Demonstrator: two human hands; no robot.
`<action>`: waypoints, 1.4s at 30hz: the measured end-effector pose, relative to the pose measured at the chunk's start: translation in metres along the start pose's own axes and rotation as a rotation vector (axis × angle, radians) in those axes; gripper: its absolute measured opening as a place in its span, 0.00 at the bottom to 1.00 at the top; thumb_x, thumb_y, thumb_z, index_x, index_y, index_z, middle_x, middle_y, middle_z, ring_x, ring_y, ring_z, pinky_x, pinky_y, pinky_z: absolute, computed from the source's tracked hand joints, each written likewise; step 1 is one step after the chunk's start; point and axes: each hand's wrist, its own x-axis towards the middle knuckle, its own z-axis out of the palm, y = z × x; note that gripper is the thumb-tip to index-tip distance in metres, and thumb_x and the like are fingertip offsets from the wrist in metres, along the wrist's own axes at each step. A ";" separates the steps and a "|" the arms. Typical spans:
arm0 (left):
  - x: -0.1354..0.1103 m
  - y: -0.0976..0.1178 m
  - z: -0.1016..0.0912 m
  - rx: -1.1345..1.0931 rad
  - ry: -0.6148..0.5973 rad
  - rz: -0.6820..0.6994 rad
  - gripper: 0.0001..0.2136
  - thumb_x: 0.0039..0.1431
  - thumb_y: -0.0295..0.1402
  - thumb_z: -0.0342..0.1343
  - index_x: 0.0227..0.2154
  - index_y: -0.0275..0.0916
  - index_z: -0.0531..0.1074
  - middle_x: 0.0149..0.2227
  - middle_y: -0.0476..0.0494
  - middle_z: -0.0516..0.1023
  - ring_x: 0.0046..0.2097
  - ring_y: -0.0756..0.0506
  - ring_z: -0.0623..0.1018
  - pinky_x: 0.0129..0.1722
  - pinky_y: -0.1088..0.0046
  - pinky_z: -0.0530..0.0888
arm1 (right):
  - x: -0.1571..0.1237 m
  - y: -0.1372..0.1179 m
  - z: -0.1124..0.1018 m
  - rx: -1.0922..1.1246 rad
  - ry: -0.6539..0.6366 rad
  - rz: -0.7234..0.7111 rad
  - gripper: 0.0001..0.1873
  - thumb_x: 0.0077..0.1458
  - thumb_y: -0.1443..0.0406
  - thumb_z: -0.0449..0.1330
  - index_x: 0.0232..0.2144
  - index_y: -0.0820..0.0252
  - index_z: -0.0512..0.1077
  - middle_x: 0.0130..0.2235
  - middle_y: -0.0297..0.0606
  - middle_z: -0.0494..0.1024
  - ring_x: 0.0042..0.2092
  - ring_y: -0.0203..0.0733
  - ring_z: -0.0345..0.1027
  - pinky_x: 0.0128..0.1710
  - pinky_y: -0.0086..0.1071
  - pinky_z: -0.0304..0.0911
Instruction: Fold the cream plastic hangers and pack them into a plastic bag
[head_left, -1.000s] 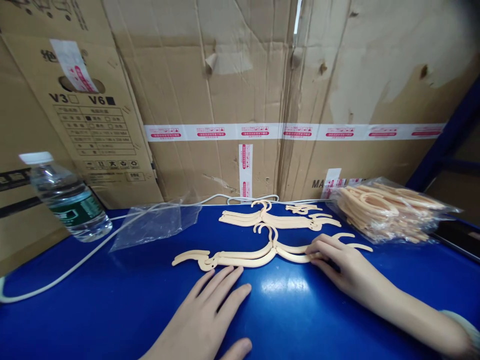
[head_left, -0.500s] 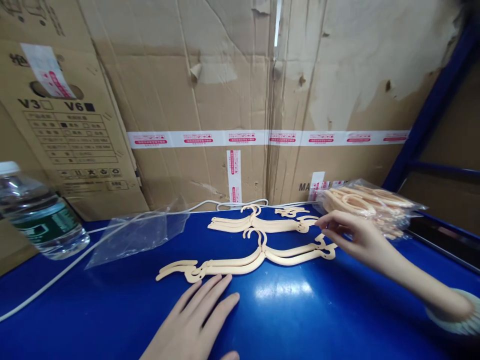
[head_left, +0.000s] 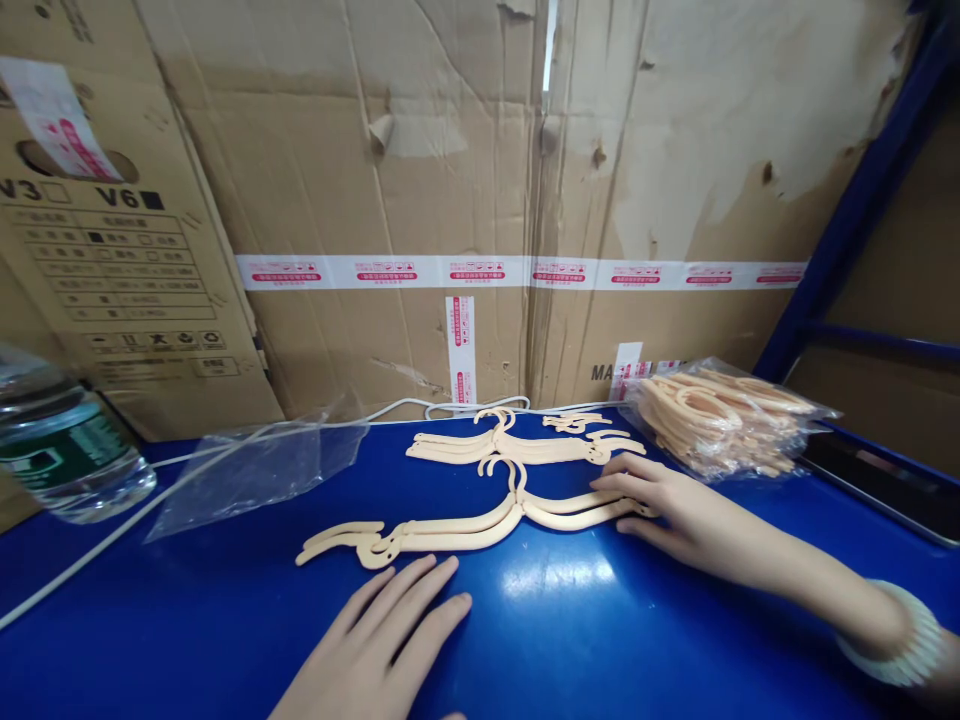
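Beige plastic folding clothes hangers (head_left: 457,541) lie paired on the blue table, their hooks side by side and a jointed piece (head_left: 341,537) stretching out at the left end. My right hand (head_left: 675,510) is over the right end of this pair, fingers on the far side and thumb on the near side, closed on it and hiding the tip. Just below the left part of the pair, my left hand (head_left: 390,640) rests flat with fingers spread, holding nothing. Behind lies a second group of similar hangers (head_left: 457,450), with small loose beige pieces (head_left: 574,422) farther back.
A clear bag packed with hangers (head_left: 720,415) sits at the back right, beside a dark phone-like slab (head_left: 885,485). On the left are a water bottle (head_left: 67,450), a flat plastic bag (head_left: 255,475) and a white cable (head_left: 82,580). Cardboard (head_left: 390,200) walls the back.
My right hand has come down and slightly left onto the near hangers' right end, from just above it. My left hand stays flat. The view has shifted slightly right.
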 end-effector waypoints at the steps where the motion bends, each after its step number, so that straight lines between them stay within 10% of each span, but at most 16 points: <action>1: -0.001 -0.003 0.002 -0.010 0.000 0.022 0.23 0.64 0.50 0.52 0.58 0.48 0.68 0.62 0.46 0.70 0.59 0.36 0.73 0.55 0.56 0.74 | 0.000 -0.002 0.001 -0.003 -0.005 -0.007 0.16 0.63 0.67 0.52 0.52 0.56 0.69 0.51 0.45 0.68 0.49 0.48 0.68 0.50 0.42 0.66; 20: 0.004 -0.001 -0.019 0.048 -0.074 0.051 0.24 0.62 0.43 0.56 0.59 0.42 0.67 0.64 0.35 0.64 0.62 0.32 0.68 0.54 0.52 0.73 | 0.003 -0.001 0.022 -0.022 0.094 -0.051 0.14 0.68 0.65 0.47 0.48 0.53 0.70 0.47 0.42 0.72 0.45 0.45 0.71 0.45 0.38 0.68; 34: 0.004 0.010 -0.013 -0.020 -0.028 -0.076 0.25 0.58 0.41 0.60 0.58 0.44 0.68 0.65 0.38 0.62 0.65 0.33 0.64 0.60 0.51 0.66 | 0.005 -0.007 0.022 0.017 0.145 -0.054 0.13 0.67 0.67 0.48 0.44 0.57 0.72 0.43 0.43 0.73 0.41 0.44 0.72 0.41 0.35 0.69; 42: -0.005 -0.012 0.013 0.012 0.038 0.071 0.28 0.61 0.47 0.55 0.62 0.47 0.63 0.66 0.36 0.61 0.63 0.30 0.67 0.52 0.48 0.74 | 0.006 -0.009 0.021 0.024 0.121 -0.041 0.13 0.66 0.68 0.47 0.43 0.58 0.72 0.43 0.43 0.73 0.41 0.43 0.72 0.41 0.36 0.69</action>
